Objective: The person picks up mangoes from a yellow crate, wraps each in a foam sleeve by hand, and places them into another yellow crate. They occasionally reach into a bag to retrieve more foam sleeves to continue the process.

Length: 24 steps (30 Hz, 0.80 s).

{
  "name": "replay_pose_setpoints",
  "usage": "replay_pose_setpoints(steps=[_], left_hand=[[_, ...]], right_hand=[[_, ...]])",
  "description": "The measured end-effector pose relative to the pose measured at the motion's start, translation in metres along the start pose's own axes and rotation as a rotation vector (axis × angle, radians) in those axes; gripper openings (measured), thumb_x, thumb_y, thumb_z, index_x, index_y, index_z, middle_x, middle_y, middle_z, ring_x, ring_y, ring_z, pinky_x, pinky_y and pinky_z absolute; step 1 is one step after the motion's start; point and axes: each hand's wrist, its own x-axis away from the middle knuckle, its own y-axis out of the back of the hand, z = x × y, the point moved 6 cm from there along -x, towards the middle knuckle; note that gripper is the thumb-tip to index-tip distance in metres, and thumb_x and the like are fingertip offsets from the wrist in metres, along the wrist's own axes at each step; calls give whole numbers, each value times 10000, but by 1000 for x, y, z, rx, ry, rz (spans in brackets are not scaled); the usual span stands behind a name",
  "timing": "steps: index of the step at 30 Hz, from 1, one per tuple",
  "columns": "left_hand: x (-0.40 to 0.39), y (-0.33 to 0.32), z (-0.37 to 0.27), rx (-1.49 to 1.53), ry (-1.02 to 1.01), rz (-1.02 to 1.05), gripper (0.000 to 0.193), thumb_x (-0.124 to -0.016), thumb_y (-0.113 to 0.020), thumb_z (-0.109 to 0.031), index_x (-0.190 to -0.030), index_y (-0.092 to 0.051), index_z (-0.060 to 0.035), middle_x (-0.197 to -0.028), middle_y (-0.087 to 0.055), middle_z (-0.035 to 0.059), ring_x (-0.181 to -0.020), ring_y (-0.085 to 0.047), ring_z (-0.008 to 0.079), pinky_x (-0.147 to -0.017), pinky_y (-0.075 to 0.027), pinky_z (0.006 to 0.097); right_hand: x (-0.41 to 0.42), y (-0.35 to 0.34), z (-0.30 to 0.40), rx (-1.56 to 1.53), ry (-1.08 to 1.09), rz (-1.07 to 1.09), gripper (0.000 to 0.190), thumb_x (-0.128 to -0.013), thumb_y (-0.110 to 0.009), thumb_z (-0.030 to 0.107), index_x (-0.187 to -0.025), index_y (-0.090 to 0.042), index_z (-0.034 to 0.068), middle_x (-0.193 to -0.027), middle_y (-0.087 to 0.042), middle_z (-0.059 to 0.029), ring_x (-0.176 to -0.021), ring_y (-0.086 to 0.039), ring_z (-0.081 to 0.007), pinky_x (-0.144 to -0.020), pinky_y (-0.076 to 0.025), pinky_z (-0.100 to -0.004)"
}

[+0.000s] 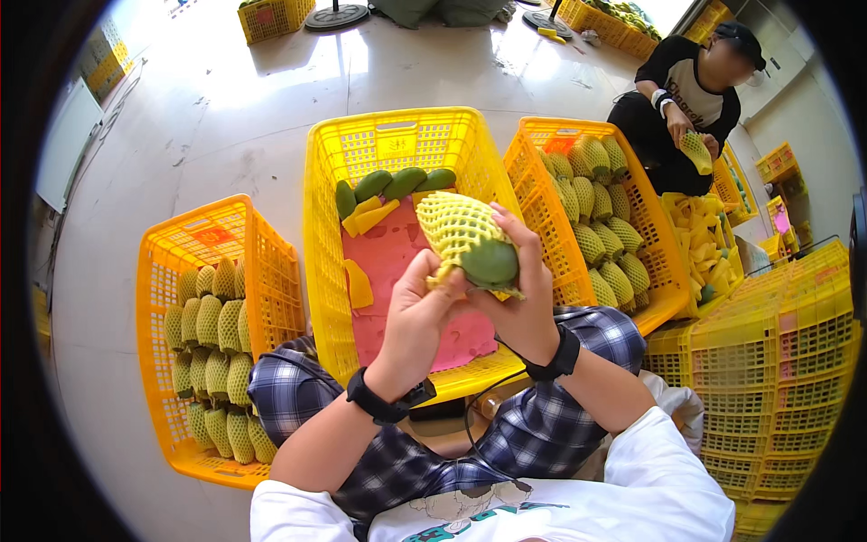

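Observation:
Both hands hold one green mango (pixel 489 263) above the middle crate. A yellow foam net sleeve (pixel 455 223) covers its upper part, while the lower right end is bare. My left hand (pixel 425 298) pinches the sleeve's edge at the lower left. My right hand (pixel 527 291) grips the mango and sleeve from the right. Below them, the yellow plastic crate (pixel 325 271) has a pink sheet (pixel 393 261) on its bottom. Several bare green mangoes (pixel 406 183) lie along its far end, beside folded yellow foam sleeves (pixel 369 215). Another yellow sleeve (pixel 359 284) lies at its left wall.
Orange crates of sleeved mangoes flank the middle one, at left (pixel 152 339) and at right (pixel 582 271). Beyond the right one, a crate holds loose yellow sleeves (pixel 701 237). Stacked yellow crates (pixel 765 366) stand at right. A co-worker (pixel 698 95) sits upper right, holding a sleeved fruit.

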Motion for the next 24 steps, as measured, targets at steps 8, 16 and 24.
replay_pose_setpoints(steps=[8, 16, 24], left_hand=[[-7, 0, -11, 159, 146, 4, 538, -940, -408, -463, -1376, -294, -170, -1315, -476, 56, -1129, -533, 180, -868, -495, 373], [-1, 10, -40, 135, 3, -112, 535, -897, -524, -286, -1361, -304, -137, -1243, -502, 54, -1130, -533, 191, -890, -487, 395], [2, -4, -41, 250, 172, 221, 711, -863, -499, -314, -1444, -203, -32, -1393, -373, 235, -1279, -405, 316, -1047, -351, 434]], right_hand=[[-2, -6, 20, 175, 297, 187, 692, -679, -732, 36, -1299, -436, 115, -1417, -346, -228, -1317, -331, -424, -1047, -354, -453], [-4, 17, -39, -393, -450, 29, 481, -824, -534, 46, -1285, -397, 26, -1332, -418, -198, -1206, -467, -335, -977, -418, -447], [14, -18, -64, -1291, -939, -2, 474, -944, -416, 437, -1212, -512, 58, -1022, -641, -99, -888, -654, -212, -793, -551, -373]])
